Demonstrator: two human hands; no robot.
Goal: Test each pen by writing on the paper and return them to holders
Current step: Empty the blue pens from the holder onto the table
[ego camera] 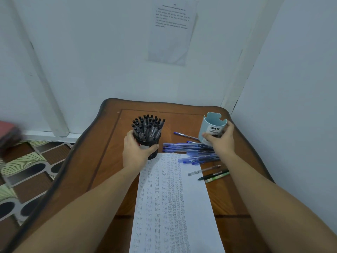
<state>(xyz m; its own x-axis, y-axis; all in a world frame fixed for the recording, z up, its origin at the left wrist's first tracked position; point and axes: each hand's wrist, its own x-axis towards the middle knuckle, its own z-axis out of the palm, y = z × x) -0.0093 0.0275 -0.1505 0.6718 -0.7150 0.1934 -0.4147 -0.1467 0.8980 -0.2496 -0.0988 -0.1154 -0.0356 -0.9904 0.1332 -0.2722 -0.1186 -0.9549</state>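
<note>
- Pens with blue caps (191, 150) lie in a loose heap just past the far right corner of the paper (191, 207), a few overlapping its edge. One single blue pen (185, 135) lies apart, farther from the sheet.
- They look light, stiff and smooth, so they will likely roll. Each is best pinched at mid-barrel, one at a time.
- The paper itself, filled with columns of written test words, is thin and will probably slide unless pressed flat.
- At the paper's far left corner stands a black holder (154, 154), packed with black-capped pens (148, 125). The left hand (135, 152) grips it, fingers and thumb curled round its wall.
- Beyond the paper's far right corner, past the heap, stands a light blue holder (206, 125). The right hand (223, 141) is wrapped round its lower wall, and no pens show above its rim.
- Just off the paper's right edge lie a clear pen (204, 169) and two green pens (216, 175).
- Under it all is a wooden table (107, 161).
</note>
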